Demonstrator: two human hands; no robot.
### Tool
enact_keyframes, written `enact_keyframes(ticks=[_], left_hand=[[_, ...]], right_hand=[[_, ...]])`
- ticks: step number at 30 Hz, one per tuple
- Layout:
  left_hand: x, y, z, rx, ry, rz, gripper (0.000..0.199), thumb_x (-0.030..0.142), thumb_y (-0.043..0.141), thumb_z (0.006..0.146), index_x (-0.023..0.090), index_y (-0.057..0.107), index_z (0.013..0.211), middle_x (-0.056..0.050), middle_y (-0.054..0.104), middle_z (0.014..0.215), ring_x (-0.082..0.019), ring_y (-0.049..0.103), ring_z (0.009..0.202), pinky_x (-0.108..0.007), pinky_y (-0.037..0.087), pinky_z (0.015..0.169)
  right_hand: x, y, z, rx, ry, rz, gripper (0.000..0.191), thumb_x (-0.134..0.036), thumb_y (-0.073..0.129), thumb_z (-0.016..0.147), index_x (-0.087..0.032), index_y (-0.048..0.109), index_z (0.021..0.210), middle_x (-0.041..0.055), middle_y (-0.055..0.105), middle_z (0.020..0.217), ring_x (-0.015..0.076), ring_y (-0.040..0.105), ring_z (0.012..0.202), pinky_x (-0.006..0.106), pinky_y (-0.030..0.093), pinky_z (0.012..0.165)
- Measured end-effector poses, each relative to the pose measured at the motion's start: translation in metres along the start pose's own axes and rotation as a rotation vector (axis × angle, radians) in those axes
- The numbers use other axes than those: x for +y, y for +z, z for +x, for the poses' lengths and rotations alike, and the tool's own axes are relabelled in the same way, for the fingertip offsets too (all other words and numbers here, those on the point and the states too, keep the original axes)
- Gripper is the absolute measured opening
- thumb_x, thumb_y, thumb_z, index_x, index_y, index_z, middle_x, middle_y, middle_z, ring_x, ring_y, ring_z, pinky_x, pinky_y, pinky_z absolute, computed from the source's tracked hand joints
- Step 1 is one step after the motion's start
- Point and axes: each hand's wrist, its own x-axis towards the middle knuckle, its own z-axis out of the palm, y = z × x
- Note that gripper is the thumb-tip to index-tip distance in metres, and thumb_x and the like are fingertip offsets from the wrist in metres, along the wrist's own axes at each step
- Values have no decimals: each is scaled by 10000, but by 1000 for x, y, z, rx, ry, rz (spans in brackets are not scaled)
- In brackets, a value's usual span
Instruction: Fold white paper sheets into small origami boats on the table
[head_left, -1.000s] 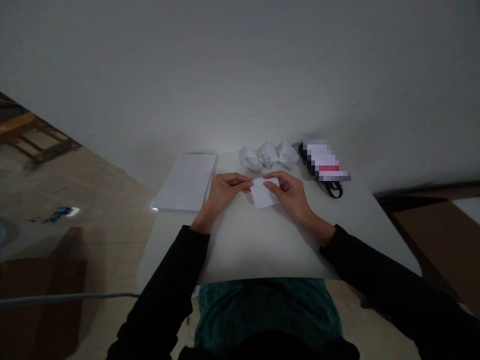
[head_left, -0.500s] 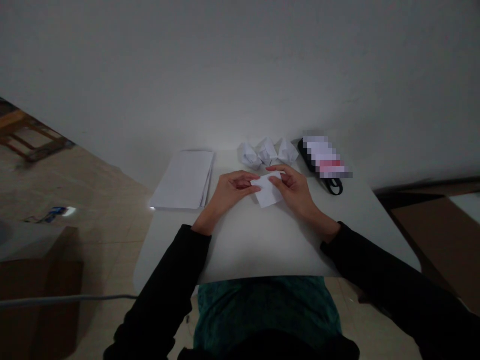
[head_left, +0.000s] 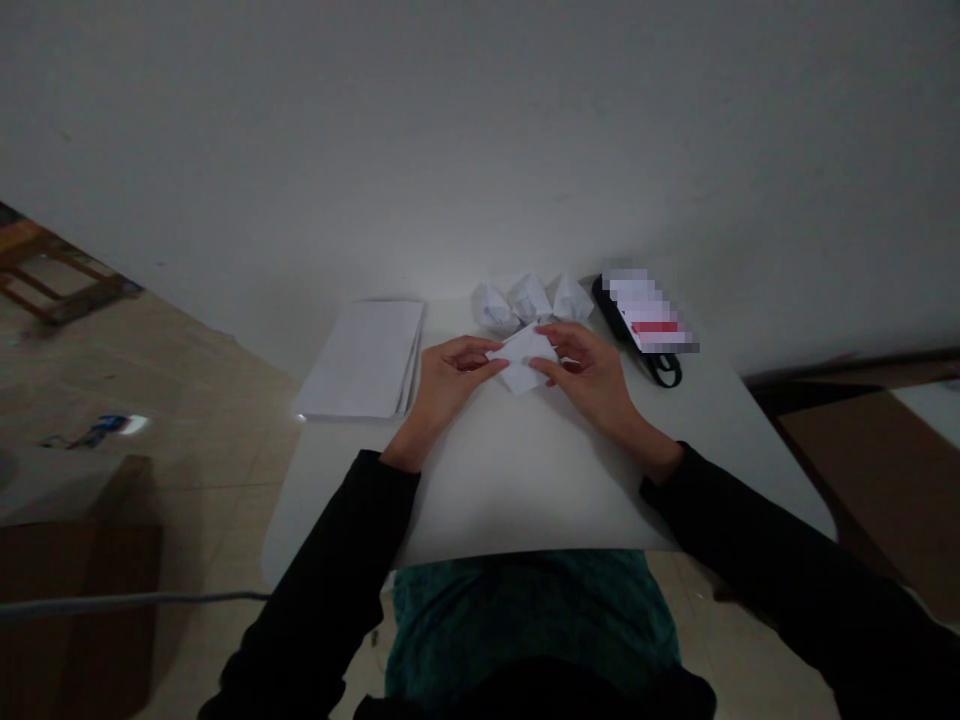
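Note:
Between my two hands is a small folded piece of white paper (head_left: 523, 378), held just above the table with one corner pointing toward me. My left hand (head_left: 455, 378) pinches its left corner between thumb and fingers. On the opposite side my right hand (head_left: 587, 368) grips the right edge, its thumb on the near face and its fingers behind. Just beyond the hands, three folded white paper shapes (head_left: 531, 298) stand in a row by the wall. A stack of white paper sheets (head_left: 364, 360) lies to the left of my left hand.
The white table (head_left: 517, 490) backs onto a grey wall (head_left: 480, 140). At its right rear lies a black case (head_left: 613, 308) with a strap, its top blurred out. Cardboard boxes (head_left: 862, 480) stand on the right. A grey cable (head_left: 135, 602) runs in from the left.
The paper in my hands has turned so that a corner points toward me, and a raised edge shows at its top. My right-hand fingers have shifted their grip. The view has moved slightly.

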Motion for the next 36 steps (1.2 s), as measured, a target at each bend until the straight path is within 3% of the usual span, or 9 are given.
enact_keyframes(ticks=[5,9,19,26,32,36], left_hand=[[2,2,-1,-9,-56,-34,291,345,834,650,171,765,873,-45,755,757,-163,711,686,-260,580,653],[3,5,-3,-19,-81,-81,292,355,848,623,169,763,832,-58,765,790,-188,724,718,-300,596,693],[6,16,-6,70,-83,-100,268,370,838,639,154,744,765,-53,750,732,-149,688,624,-287,579,637],[2,20,-8,18,-62,-176,267,362,811,685,157,727,835,-29,719,741,-116,655,645,-233,533,623],[5,20,-9,-48,-24,-131,368,358,760,748,191,721,1073,18,635,663,-90,584,585,-217,505,601],[5,19,-12,-123,-20,-39,319,409,745,754,173,738,967,-26,709,778,-128,634,670,-229,501,601]], right_hand=[[2,-1,0,12,-61,2,281,-373,760,758,-248,682,998,14,690,911,158,651,759,310,541,687],[3,0,-1,-10,-35,-33,208,-416,736,776,-213,700,804,1,687,749,148,615,651,293,503,603],[-7,5,-2,170,-25,11,326,-443,779,715,-217,559,635,-34,611,641,112,530,563,266,455,528],[-2,6,-2,197,-1,33,354,-428,801,694,-220,515,668,-44,600,615,103,536,516,256,459,490],[-3,7,-4,170,93,142,398,-402,787,717,-253,544,994,-14,714,731,170,669,587,289,523,523],[-2,4,-4,95,74,87,253,-393,783,713,-221,674,863,17,745,766,186,694,657,316,545,603]])
